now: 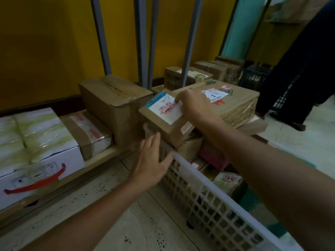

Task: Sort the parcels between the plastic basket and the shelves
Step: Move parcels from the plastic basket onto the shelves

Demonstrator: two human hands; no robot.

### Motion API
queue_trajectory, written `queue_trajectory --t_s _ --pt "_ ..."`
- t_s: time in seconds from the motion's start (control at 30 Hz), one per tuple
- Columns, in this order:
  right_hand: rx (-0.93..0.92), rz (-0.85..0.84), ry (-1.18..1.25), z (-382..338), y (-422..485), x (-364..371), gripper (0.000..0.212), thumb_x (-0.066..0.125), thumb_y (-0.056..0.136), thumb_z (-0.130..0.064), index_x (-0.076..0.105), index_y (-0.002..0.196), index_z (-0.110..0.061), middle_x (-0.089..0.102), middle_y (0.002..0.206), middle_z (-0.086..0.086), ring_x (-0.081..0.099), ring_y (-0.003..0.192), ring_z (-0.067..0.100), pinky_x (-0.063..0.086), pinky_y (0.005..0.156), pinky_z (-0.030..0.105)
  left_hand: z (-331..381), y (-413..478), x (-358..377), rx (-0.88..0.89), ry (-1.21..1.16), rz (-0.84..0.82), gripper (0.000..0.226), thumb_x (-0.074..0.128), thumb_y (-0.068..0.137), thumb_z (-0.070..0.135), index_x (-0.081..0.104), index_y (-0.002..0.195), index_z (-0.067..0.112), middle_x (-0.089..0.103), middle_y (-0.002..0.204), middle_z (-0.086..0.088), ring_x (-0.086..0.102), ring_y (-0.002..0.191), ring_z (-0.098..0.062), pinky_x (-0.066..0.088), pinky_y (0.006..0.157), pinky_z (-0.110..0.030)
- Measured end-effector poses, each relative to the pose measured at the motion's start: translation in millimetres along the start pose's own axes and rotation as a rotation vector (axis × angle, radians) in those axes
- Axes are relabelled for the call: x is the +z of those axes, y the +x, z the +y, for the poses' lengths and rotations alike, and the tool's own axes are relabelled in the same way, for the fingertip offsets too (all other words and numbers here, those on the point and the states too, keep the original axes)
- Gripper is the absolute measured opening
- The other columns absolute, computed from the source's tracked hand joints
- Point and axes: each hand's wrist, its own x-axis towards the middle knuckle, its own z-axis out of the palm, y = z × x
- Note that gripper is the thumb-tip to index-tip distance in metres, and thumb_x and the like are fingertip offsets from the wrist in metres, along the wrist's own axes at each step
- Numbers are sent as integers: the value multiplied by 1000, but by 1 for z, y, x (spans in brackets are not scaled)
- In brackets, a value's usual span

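**Labelled parcel at the basket's far corner: points of likely failure**

The right hand (194,105) lies on top of a small labelled parcel (169,130), fingers bent onto its white label (164,110). The thumb is hidden, so it cannot be told whether this is a true grasp or only a press. The left hand (150,160) is released, fingers straight, against the far end of the plastic basket (199,172) just below the parcel.

The parcel sits tilted over the basket's far left corner. It is propped on other parcels heaped inside and leans toward the front edge of the low shelf (101,156).

Three risks follow:

- **Slipping:** if the right hand holds by the top alone, the smooth label may let the fingers slide. The parcel could then drop between the basket wall and the shelf edge.
- **Heap settling:** taking the parcel's weight off the heap may let the loose packs beneath settle or spill over the rim.
- **Collision:** a tall brown box (116,104) stands on the shelf just beside the parcel, and a large stickered box (233,104) is close behind. A hurried swing to either side would probably strike one of them.
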Motion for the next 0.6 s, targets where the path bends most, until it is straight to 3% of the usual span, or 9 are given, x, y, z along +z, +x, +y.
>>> queue_trajectory --t_s 0.1,0.17,0.27,0.33,0.47,0.6 --pt "67 -131 5 6 10 8 25 52 92 -13 67 112 -11 64 113 13 61 101 26 52 87 40 -18 0 -4 206 143 -103 51 53 85 41 42 132 23 44 125 3 40 117 -14 37 91 -27" --pt "153 -271 86 16 4 17 26 49 94 -22 68 107 -9 67 107 12 62 98 24 52 87 41 -22 -8 -3 245 128 -137 49 51 82 43 46 128 26 43 121 5 41 112 -10 39 87 -26" --pt "108 -289 9 26 1 23 44 46 91 -48 69 98 -11 67 92 7 62 84 21 51 66 38 -26 -9 0 245 120 -180 53 54 83 43 37 132 32 34 131 10 34 118 -5 32 91 -22" --pt "21 -198 -108 20 9 26 53 43 88 -59 67 96 -12 64 86 5 58 77 19 40 55 29 -28 -7 0 251 125 -184 58 56 84 41 33 136 33 30 138 12 28 121 -2 27 94 -20" --pt "-43 -303 55 7 9 38 60 45 84 -65 56 124 -21 60 119 5 51 91 15 39 60 25 -27 -20 11 300 176 -249 63 56 84 40 27 140 32 21 145 14 22 129 -6 21 100 -21" --pt "-52 -318 -23 7 7 40 45 50 88 -54 59 120 -22 59 122 5 49 89 13 35 53 22 -13 -28 22 356 227 -273 63 52 86 42 24 142 32 19 148 8 20 132 -12 14 104 -25"
